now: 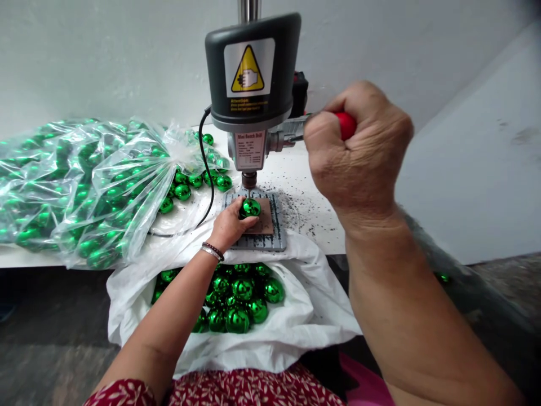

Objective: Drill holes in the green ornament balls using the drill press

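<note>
At a white worktable against a pale wall, a person's left hand (230,224) is steadying a shiny green bauble (252,208) under the chuck (249,180) of a mini bench drill (252,70). The bauble is sitting between the thumb and the fingers, its front and top showing, above a flat brown board (265,216) on the drill's grooved metal base (276,243). The left forearm is reaching up and inward from the lower left, a dark beaded bracelet and a silvery one circling the wrist. The right hand (359,149), raised beside the drill head, is closing in a fist around a red ball-shaped knob (345,126), its forearm rising steeply from the lower right. Dark shavings (302,217) are speckling the tabletop right of the base. Below the table edge, a wrinkled white cloth-like sheet (291,338) is cradling a heap of mirror-bright green baubles (242,287) over a red garment (253,389) patterned with pale leaves. To the left, a clear, crinkled plastic bag (105,186), gathered at its neck, is bulging with more glossy green balls, while others are lying loose near its gathered end. A black cable (207,169) is curving down from the drill's dark, smooth housing, which is bearing a yellow warning triangle.
</note>
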`<state>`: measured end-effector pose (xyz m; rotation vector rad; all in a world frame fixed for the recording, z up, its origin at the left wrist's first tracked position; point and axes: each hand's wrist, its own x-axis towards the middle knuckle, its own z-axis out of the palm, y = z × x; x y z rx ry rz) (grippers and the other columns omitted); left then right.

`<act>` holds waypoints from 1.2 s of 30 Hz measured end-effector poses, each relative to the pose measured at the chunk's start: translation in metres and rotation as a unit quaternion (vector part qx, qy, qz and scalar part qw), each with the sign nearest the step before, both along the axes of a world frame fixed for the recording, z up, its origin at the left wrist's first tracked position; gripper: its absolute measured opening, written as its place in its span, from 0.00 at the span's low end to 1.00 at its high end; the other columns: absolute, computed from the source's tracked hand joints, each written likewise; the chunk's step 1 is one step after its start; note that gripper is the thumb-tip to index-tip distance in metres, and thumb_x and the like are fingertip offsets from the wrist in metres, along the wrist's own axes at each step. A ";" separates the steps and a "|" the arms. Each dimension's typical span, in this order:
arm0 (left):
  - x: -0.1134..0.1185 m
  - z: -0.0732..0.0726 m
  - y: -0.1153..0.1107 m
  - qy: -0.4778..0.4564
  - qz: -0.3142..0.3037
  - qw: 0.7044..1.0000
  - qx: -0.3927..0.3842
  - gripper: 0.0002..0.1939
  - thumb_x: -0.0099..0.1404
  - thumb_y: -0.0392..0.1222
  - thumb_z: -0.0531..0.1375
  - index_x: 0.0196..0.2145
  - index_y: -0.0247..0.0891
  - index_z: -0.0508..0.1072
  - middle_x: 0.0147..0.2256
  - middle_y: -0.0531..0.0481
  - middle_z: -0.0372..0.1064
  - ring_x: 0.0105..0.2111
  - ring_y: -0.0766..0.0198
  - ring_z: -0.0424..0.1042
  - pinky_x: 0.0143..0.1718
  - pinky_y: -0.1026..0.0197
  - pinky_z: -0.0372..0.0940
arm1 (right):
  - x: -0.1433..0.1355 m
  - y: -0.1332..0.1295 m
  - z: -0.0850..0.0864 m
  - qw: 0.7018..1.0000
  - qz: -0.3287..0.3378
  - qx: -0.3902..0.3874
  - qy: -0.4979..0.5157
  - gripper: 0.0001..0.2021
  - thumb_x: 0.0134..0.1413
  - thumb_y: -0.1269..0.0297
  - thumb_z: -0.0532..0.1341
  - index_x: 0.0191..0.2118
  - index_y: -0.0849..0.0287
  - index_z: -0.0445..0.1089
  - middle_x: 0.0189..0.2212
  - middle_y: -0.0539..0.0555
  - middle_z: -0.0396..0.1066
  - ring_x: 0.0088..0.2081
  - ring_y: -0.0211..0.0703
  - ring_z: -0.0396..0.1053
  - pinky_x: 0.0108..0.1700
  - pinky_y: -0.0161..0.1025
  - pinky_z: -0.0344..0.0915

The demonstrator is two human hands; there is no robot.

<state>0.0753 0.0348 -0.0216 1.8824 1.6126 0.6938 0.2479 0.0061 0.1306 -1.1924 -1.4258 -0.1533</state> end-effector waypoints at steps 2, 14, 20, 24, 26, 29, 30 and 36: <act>0.000 0.000 0.000 -0.005 0.001 1.000 -0.001 0.39 0.58 0.48 0.68 0.64 0.36 0.65 0.53 0.41 0.75 0.48 0.53 0.75 0.51 0.55 0.67 | 0.002 -0.002 -0.006 1.000 0.000 0.012 -0.019 0.12 0.58 0.69 0.56 0.25 0.62 0.55 0.22 0.44 0.50 0.26 0.24 0.46 0.35 0.29 0.50; -0.001 -0.002 -0.001 -0.025 0.000 1.000 0.003 0.36 0.57 0.48 0.68 0.62 0.39 0.68 0.48 0.45 0.77 0.46 0.54 0.75 0.47 0.58 0.67 | 0.003 -0.003 -0.039 0.992 -0.004 0.110 -0.059 0.09 0.60 0.65 0.55 0.28 0.59 0.59 0.23 0.48 0.60 0.26 0.29 0.56 0.33 0.33 0.58; -0.002 -0.004 0.000 -0.059 0.003 0.998 0.005 0.36 0.55 0.47 0.69 0.61 0.40 0.70 0.43 0.47 0.78 0.42 0.55 0.75 0.46 0.58 0.67 | 0.001 -0.004 -0.059 0.989 -0.014 0.127 -0.073 0.10 0.63 0.61 0.53 0.31 0.58 0.61 0.23 0.48 0.62 0.26 0.32 0.59 0.32 0.35 0.59; -0.004 -0.007 0.002 -0.067 -0.009 0.998 -0.004 0.37 0.56 0.47 0.68 0.62 0.38 0.68 0.43 0.47 0.78 0.41 0.55 0.74 0.44 0.58 0.67 | -0.001 0.000 -0.065 0.983 -0.028 0.170 -0.069 0.09 0.65 0.62 0.52 0.32 0.58 0.61 0.23 0.48 0.62 0.26 0.31 0.60 0.32 0.34 0.59; -0.005 -0.009 0.003 -0.073 -0.014 0.997 -0.004 0.37 0.56 0.47 0.68 0.62 0.38 0.68 0.44 0.47 0.78 0.41 0.56 0.74 0.44 0.59 0.67 | -0.002 0.001 -0.068 0.980 -0.033 0.185 -0.068 0.08 0.65 0.63 0.52 0.33 0.58 0.61 0.24 0.48 0.63 0.27 0.31 0.60 0.32 0.34 0.59; -0.005 -0.010 0.004 -0.085 -0.023 0.996 0.000 0.36 0.55 0.46 0.68 0.61 0.39 0.69 0.44 0.48 0.77 0.42 0.56 0.74 0.45 0.59 0.67 | -0.002 0.000 -0.078 0.979 -0.028 0.187 -0.075 0.06 0.63 0.65 0.53 0.34 0.57 0.62 0.25 0.48 0.64 0.27 0.31 0.61 0.32 0.33 0.58; -0.005 -0.010 0.004 -0.089 -0.025 0.996 0.000 0.35 0.55 0.45 0.68 0.60 0.39 0.69 0.44 0.49 0.77 0.42 0.57 0.74 0.45 0.59 0.67 | -0.002 -0.001 -0.082 0.980 -0.025 0.184 -0.078 0.05 0.63 0.66 0.54 0.35 0.57 0.62 0.25 0.48 0.65 0.27 0.31 0.61 0.32 0.33 0.59; -0.003 -0.004 0.002 -0.085 -0.006 0.996 -0.001 0.34 0.54 0.44 0.69 0.58 0.39 0.71 0.41 0.50 0.77 0.40 0.59 0.74 0.44 0.60 0.67 | -0.003 0.000 -0.072 0.987 -0.014 0.158 -0.042 0.06 0.63 0.63 0.54 0.34 0.58 0.62 0.24 0.48 0.65 0.26 0.30 0.62 0.30 0.32 0.59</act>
